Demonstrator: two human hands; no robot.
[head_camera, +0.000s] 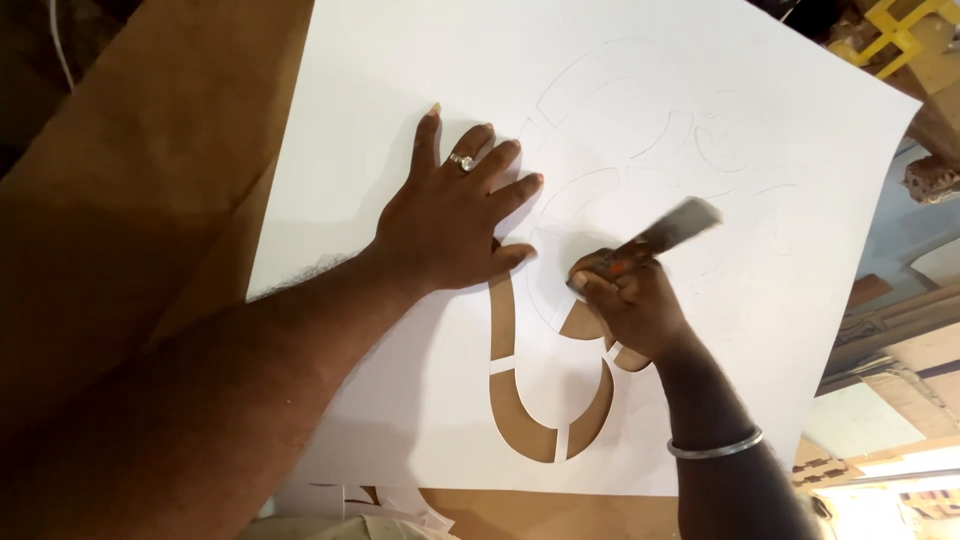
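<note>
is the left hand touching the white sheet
Touching. The head view shows the left hand pressed flat, fingers spread, on the white sheet, with no gap under the palm.

The setting is identified as a craft or sign-making workshop. A large white sheet (620, 150) marked with pencilled curved outlines is laid flat on a brown board bench (150, 200). Curved segments have been cut out of the sheet near the bench's near edge, so that the brown surface is exposed. White offcuts (390, 505) are seen at the near edge. Beyond the bench's right edge, stacked board and timber pieces (890, 340) and a yellow frame (890, 25) are visible.
</note>
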